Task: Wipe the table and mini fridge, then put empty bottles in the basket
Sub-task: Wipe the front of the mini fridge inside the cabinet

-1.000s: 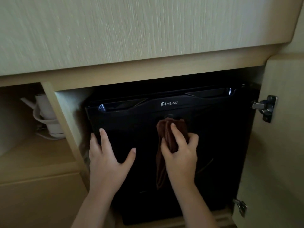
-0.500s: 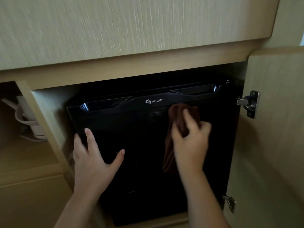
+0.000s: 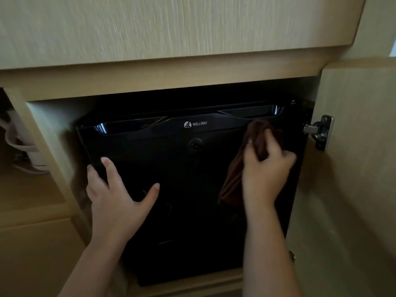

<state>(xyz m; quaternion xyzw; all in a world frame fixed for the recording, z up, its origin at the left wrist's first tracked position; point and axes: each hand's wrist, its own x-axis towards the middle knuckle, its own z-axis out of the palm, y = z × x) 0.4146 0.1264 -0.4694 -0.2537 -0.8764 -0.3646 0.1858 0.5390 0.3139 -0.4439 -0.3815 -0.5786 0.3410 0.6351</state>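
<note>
At the far left, in the open side compartment [image 3: 32,189] of the light wooden cabinet, a white appliance [image 3: 23,151] with a curved handle and a cord stands on the shelf, partly cut by the edge of the view and blurred, so I cannot tell exactly what it is. A vertical wooden divider [image 3: 46,151] separates this compartment from the middle one, where the black mini fridge [image 3: 192,211] sits; its glossy door faces the camera and carries the word WELLWAY near the top, with a small round lock [image 3: 194,144] just below it. The left hand [image 3: 116,196] lies flat and open on the left part of the fridge door, the fingers spread, the thumb pointing to the right, and the outer fingers reaching to the left edge of the door. More to the right, the right hand [image 3: 264,174] is closed around a brown cloth [image 3: 257,138] and presses it against the upper right area of the door, just under the recessed top handle; the loose end of the cloth hangs down under the hand. At the far right the cabinet door [image 3: 353,189] stands open, and a metal hinge [image 3: 320,131] is fixed on its inner side near the fridge's top corner.
</note>
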